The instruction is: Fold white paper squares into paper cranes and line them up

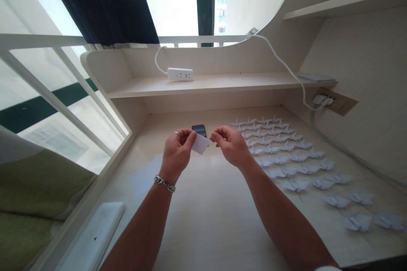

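Note:
My left hand (177, 152) is closed in a pinch on a small folded piece of white paper (201, 144), held up above the desk (210, 220). It wears a ring and a chain bracelet. My right hand (229, 144) is just right of the paper with its fingers curled together near the paper's edge; whether it touches the paper is unclear. Behind the paper a dark phone (199, 130) lies flat on the desk.
Rows of several folded white paper cranes (288, 159) cover the desk's right side. Flat paper sheets (144, 175) lie at left, a white device (95, 237) at front left. A power strip (179, 74) sits on the shelf, its cable running to a wall socket (324, 100).

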The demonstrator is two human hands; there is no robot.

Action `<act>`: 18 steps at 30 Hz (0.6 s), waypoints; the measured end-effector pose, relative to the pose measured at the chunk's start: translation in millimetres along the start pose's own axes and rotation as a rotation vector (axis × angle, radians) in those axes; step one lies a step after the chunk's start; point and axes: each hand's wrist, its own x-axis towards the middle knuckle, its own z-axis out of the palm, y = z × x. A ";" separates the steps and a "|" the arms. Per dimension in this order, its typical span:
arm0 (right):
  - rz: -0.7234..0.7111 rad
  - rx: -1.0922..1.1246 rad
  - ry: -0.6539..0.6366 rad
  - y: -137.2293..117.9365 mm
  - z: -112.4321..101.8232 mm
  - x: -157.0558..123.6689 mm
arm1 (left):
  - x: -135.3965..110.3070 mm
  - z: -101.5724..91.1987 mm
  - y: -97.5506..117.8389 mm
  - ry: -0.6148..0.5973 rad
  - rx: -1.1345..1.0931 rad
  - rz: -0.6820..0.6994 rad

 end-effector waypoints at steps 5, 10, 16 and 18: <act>-0.013 0.007 -0.059 -4.3 1.9 -2.1 | 1.2 -0.6 -2.0 0.015 -0.036 0.020; -0.025 -0.022 0.000 -1.7 1.5 -1.2 | -0.3 -0.9 -3.3 -0.029 -0.016 0.015; 0.004 0.073 -0.005 6.0 2.3 3.0 | -3.1 -0.5 -3.3 -0.222 0.095 -0.020; 0.032 0.116 -0.060 5.8 1.9 3.4 | -2.5 -1.0 -1.5 -0.142 0.043 -0.025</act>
